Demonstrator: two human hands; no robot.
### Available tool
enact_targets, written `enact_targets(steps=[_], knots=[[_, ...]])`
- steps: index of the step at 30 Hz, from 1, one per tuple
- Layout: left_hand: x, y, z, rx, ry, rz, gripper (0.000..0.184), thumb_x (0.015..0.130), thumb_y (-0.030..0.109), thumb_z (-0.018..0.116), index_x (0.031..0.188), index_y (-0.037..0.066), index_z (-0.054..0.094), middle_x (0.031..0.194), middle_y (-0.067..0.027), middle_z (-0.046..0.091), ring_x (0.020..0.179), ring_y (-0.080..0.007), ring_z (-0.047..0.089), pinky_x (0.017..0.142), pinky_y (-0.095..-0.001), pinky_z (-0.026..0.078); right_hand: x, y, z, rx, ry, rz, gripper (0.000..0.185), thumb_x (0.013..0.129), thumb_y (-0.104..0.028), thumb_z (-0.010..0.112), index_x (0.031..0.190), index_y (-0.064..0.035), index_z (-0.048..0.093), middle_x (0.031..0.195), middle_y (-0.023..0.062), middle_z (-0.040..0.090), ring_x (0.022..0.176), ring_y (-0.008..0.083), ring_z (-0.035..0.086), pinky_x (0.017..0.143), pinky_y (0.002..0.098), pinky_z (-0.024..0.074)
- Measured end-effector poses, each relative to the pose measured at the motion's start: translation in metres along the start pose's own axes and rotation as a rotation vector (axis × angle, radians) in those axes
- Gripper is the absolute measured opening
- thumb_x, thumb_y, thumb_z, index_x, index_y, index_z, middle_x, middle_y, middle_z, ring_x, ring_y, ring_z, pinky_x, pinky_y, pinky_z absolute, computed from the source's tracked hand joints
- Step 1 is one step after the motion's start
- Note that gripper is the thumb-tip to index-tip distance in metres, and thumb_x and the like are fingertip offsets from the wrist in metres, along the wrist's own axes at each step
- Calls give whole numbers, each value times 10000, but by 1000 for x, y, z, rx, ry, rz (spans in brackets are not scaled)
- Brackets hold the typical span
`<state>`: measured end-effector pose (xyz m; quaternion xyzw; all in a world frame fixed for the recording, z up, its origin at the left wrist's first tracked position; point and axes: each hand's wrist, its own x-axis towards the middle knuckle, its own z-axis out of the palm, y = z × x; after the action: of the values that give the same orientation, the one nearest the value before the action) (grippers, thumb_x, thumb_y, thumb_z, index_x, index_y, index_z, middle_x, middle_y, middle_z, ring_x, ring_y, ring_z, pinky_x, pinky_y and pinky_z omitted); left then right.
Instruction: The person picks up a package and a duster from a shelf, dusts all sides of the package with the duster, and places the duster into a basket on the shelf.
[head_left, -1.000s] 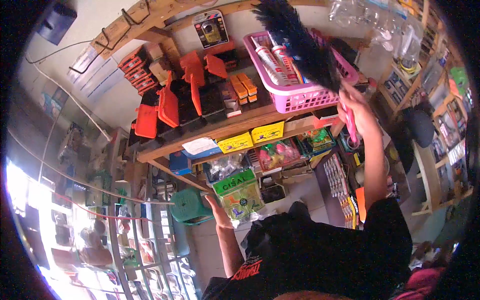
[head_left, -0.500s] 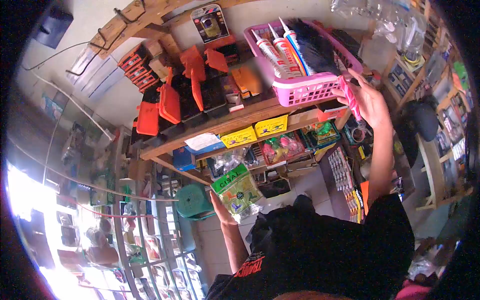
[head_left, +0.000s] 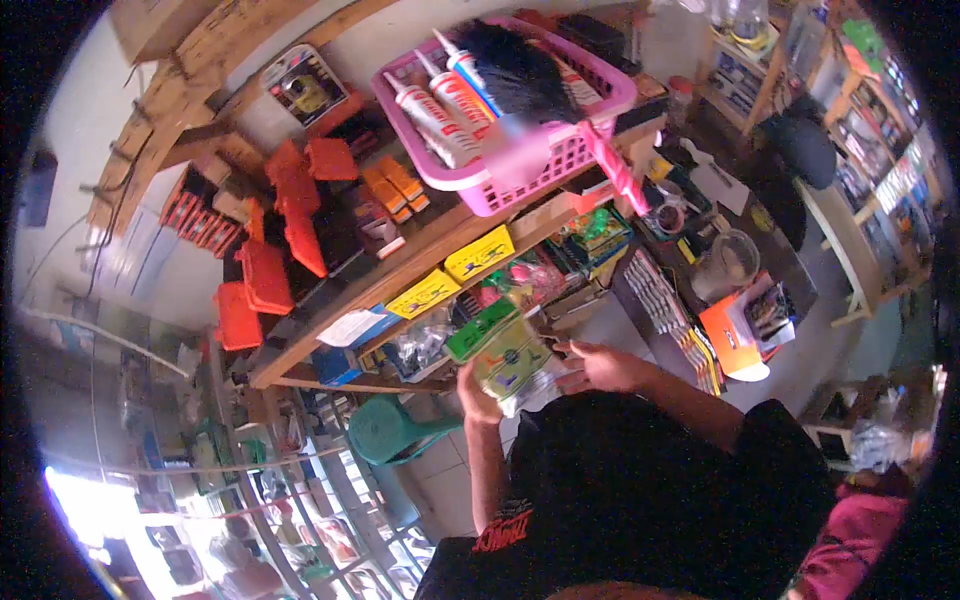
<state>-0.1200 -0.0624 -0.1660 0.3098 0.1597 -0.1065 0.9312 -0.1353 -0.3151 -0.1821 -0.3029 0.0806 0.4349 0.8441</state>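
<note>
A clear plastic packet with a green header (head_left: pixel 508 352) is in my left hand (head_left: pixel 480 397), which grips its left edge in front of my chest. My right hand (head_left: pixel 603 368) is at the packet's right side, fingers apart; whether it touches the plastic is hard to tell. On the shelf above, a pink basket (head_left: pixel 480 193) holds several white sealant tubes (head_left: pixel 432 120) and a black duster (head_left: pixel 515 75). The duster's pink handle (head_left: pixel 615 172) sticks out over the basket's front right corner.
Orange-red cases (head_left: pixel 265 275) and small orange boxes (head_left: pixel 395 187) stand on the wooden shelf (head_left: pixel 420 255). Yellow boxes (head_left: pixel 480 252) sit beneath its edge. A green stool (head_left: pixel 385 430) is at lower left, an orange box (head_left: pixel 735 335) at right. Pink cloth (head_left: pixel 855 535) shows at lower right.
My right hand has let go of the duster, which lies in the basket, and has come down beside the packet. The view has turned, and the basket appears further left.
</note>
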Motion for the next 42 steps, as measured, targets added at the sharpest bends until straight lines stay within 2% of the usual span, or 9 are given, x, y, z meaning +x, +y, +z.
enact_targets(steps=[6, 11, 14, 16, 18, 21, 28, 32, 42], knots=[[62, -84, 46, 29, -331, -345, 458, 890, 331, 501, 1277, 86, 494, 1223, -85, 564, 1133, -254, 536, 966, -422, 421, -5, 1, -35, 189, 161, -331, 459, 923, -347, 559, 1322, -189, 396, 1173, 65, 568, 1052, 254, 597, 889, 513, 486], [93, -115, 103, 537, -325, -231, 486, 943, 384, 476, 1319, 78, 462, 1259, -80, 512, 1132, -204, 513, 966, -364, 397, -50, -41, -70, 191, 291, -517, 422, 902, -274, 606, 1271, -140, 450, 1160, 73, 599, 989, 282, 625, 848, 527, 523], [134, -114, 120, 1265, -514, 50, 484, 969, 389, 422, 1338, 76, 432, 1277, -93, 473, 1175, -202, 461, 990, -355, 359, -75, -74, -78, 190, 314, -590, 457, 903, -282, 606, 1296, -158, 408, 1156, 53, 586, 1028, 257, 602, 805, 496, 545], [139, -107, 173, 1063, -395, -278, 561, 969, 470, 373, 1395, 105, 371, 1357, -99, 426, 1202, -211, 422, 953, -373, 382, -86, -86, -103, 185, 374, -593, 501, 922, -276, 578, 1359, -173, 356, 1205, 40, 564, 1064, 241, 598, 796, 486, 546], [162, -122, 184, 824, -394, -261, 639, 941, 570, 374, 1422, 150, 353, 1325, -46, 461, 1084, -220, 478, 888, -420, 421, -93, -102, -111, 178, 437, -657, 502, 922, -269, 580, 1359, -168, 355, 1222, 40, 545, 1090, 240, 576, 801, 492, 541], [208, -134, 198, 1152, -468, 122, 721, 946, 600, 254, 1463, 97, 257, 1490, -145, 286, 1291, -300, 399, 906, -407, 452, -87, -111, -174, -435, 599, -870, 490, 916, -255, 589, 1343, -160, 369, 1237, 49, 523, 1117, 239, 548, 811, 509, 531], [300, -182, 161, 1986, -511, 907, 693, 840, 235, 649, 1398, 22, 298, 1397, -291, 325, 1237, -453, 398, 953, -508, 413, -63, -211, -168, 199, 297, -857, 523, 863, -134, 635, 1323, -98, 389, 1211, 117, 516, 1086, 283, 556, 854, 536, 533], [266, -203, 164, 1985, -395, 901, 640, 803, 235, 637, 1336, -11, 382, 1334, -275, 392, 1212, -471, 401, 985, -519, 371, -20, -249, -165, 1, 389, -868, 490, 839, -80, 637, 1277, -45, 421, 1141, 147, 539, 1023, 287, 590, 781, 486, 586], [245, -214, 164, 1996, -467, 775, 749, 856, 308, 588, 1466, 68, 225, 1530, -179, 158, 1330, -434, 291, 1064, -503, 294, 81, -329, -129, -51, 704, -801, 395, 847, -122, 632, 1197, -75, 457, 1218, 127, 505, 1070, 302, 571, 755, 478, 588]])
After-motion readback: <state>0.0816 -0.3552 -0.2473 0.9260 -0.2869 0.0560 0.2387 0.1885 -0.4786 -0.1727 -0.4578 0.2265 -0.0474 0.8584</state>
